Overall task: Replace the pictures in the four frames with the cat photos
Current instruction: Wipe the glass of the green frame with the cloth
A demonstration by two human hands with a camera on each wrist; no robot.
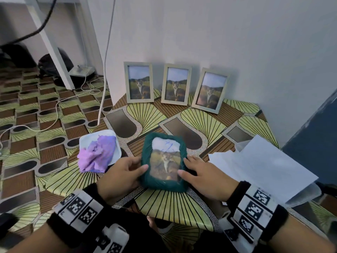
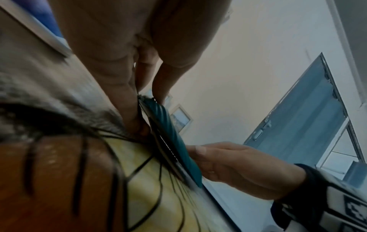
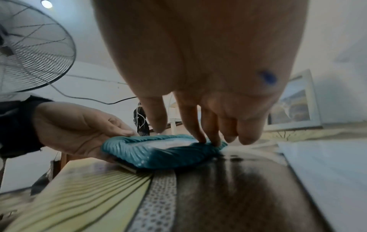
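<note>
Cat photos [image 1: 140,85] fill the 3 pale frames [image 1: 177,66] standing behind the green frame [image 1: 145,157], which lies on the worktop [image 1: 200,121], seemingly the last to finish. Left hand [image 1: 120,176] grips its left edge; right hand [image 1: 204,178] presses straight fingers on its right edge.

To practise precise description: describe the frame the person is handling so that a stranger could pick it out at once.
On the patterned table, three pale frames lean against the white wall. Nearer the person, between the left hand and right hand, is a fourth frame. Unlike those plain ones, it is wrapped in dark green yarn.
</note>
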